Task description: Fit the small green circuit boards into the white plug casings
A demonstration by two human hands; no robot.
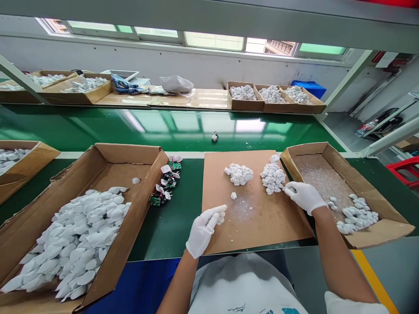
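Your right grip [304, 197] is the nearer hand to the right-hand heap of small white chunks [273, 178]. Its gloved fingertips [289, 190] reach left to that heap's lower edge, and the heap's long axis runs away from you. The fingers are half closed; you cannot tell whether they pinch a chunk. Your left grip [203, 231] rests low on the cardboard sheet [258, 222], fingers curled by white crumbs [221, 216], any hold hidden by the glove. A second heap [238, 174] sits just left of the first. To the right, an open cardboard box [338, 168] holds more chunks [357, 219].
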